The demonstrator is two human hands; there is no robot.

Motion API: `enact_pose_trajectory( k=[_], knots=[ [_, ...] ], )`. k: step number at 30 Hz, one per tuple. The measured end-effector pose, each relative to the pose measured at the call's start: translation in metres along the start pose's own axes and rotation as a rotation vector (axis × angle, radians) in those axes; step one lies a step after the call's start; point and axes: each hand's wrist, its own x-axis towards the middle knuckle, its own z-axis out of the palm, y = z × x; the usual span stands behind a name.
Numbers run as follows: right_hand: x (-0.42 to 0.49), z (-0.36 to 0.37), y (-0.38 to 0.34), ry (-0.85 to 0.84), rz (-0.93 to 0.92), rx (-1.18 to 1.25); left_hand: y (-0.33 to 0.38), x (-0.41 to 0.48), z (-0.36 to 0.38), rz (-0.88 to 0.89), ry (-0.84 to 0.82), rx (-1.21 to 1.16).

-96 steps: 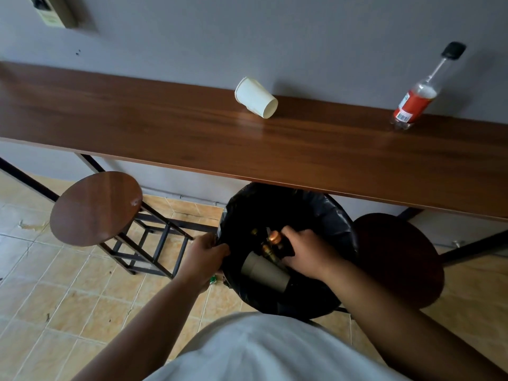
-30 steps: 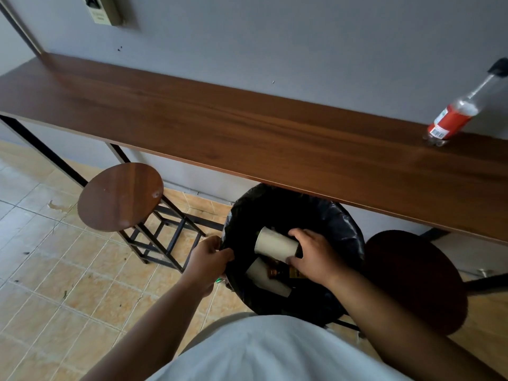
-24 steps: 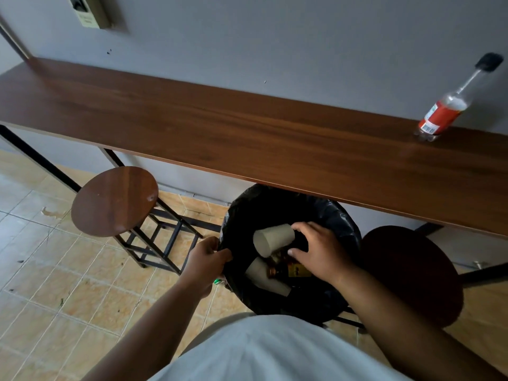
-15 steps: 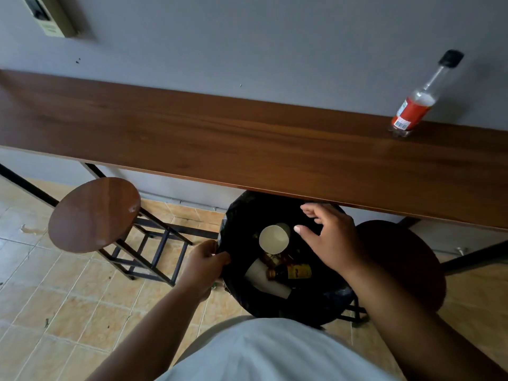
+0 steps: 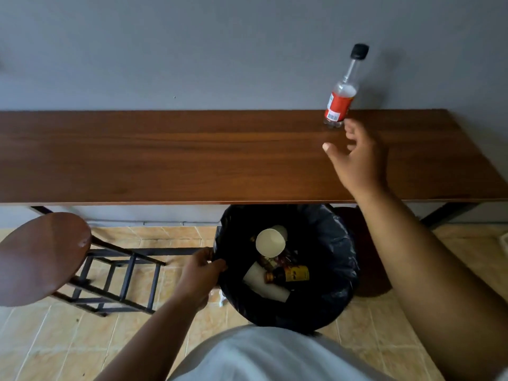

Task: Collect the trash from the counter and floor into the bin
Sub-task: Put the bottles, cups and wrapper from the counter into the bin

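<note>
Right hand point(image 5: 357, 158): yours, spread and empty, fingers curled loosely above the desk point(image 5: 192, 158); the fingertips sit just beside the base of the bottle point(image 5: 339, 104), not yet touching it as far as you can see.
Left hand point(image 5: 202, 276): closed in a pinch on the near-left rim of the bin point(image 5: 338, 270), gripping the black liner there.
Bottle, place: it stands at the back of the desk, close to the wall, well apart from the bin below.
Bottle, axis: long axis roughly upright, black cap on top, base on the wood; its lean toward the right is probably the wide lens.
Bottle, handling: clear plastic and apparently near empty, so judge it light, fairly stiff and smooth, easy to tip with a nudge.
Where to grip: wrap your fingers round the red-labelled body, low down; the thin neck gives less purchase.
Bin contents: a paper cup point(image 5: 270, 242) lies mouth toward you, over a small brown bottle point(image 5: 288, 275) on its side.
</note>
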Motion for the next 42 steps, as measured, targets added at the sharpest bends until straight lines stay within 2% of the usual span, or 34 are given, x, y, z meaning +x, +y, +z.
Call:
enact_pose_trajectory(
  k=[4,8,18,22,26,30,34,38,42],
  knots=[
    [0.054,0.002,0.014,0.048,0.112,-0.027,0.001,0.001,0.013,0.010,-0.033,0.003],
    [0.103,0.010,0.022,0.014,0.179,-0.123,0.002,-0.003,0.021,0.015,-0.059,-0.023],
    [0.159,0.032,0.031,-0.029,0.257,-0.099,-0.006,-0.004,0.019,0.022,0.020,-0.048],
    [0.148,0.031,0.017,0.031,0.197,-0.060,-0.010,-0.005,0.015,0.002,0.057,-0.071],
    [0.108,0.015,-0.023,0.061,0.058,0.116,-0.011,-0.006,0.008,0.002,0.072,-0.080],
    [0.044,0.000,-0.057,-0.103,-0.115,0.344,-0.010,-0.011,-0.002,0.001,0.062,-0.098],
    [-0.040,0.001,-0.073,-0.411,-0.238,0.520,-0.007,-0.020,-0.015,0.004,0.054,-0.123],
    [-0.103,0.020,-0.069,-0.621,-0.477,0.289,-0.006,-0.029,-0.030,-0.003,0.078,-0.116],
    [-0.137,0.043,-0.052,-0.772,-0.603,-0.044,-0.011,-0.039,-0.050,-0.003,0.102,-0.116]
  ],
)
